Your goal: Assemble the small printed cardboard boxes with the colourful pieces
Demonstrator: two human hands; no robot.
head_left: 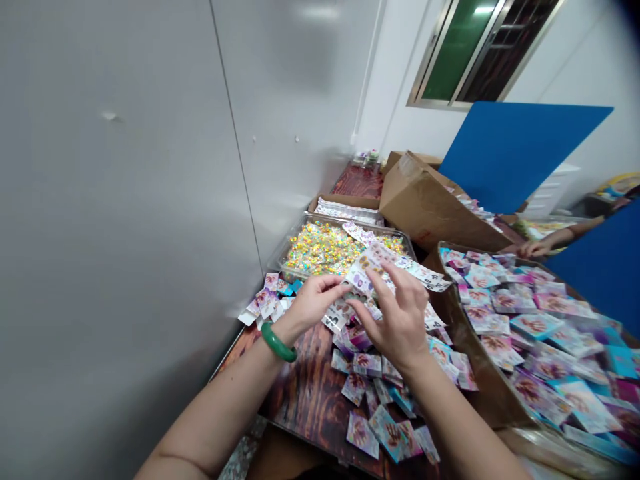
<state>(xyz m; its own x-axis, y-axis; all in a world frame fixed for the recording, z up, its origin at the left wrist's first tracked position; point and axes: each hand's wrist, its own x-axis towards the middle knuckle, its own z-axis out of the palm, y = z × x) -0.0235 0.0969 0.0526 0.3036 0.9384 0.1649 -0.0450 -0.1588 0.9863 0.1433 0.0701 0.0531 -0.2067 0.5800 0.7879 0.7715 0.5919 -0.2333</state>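
Note:
A small white sticker sheet (361, 272) with purple, brown and pink round prints is between my hands above the table. My left hand (316, 300), with a green bangle on its wrist, pinches the sheet's lower left edge between thumb and fingers. My right hand (403, 317) holds the sheet from the right, its thumb at the lower edge and its index finger across the printed face. More printed sheets (423, 272) lie just behind my right fingers. Small printed boxes (367, 365), purple and blue, are scattered on the table beneath my hands.
Behind the sheet stands a clear tray (293, 272) of small yellow and multicoloured packets. A carton (457, 347) full of boxes stands right, another brown carton (420, 193) behind it. Flattened boxes (267, 300) lie by the grey wall (150, 200). Another person's hand (534, 249) reaches in at right.

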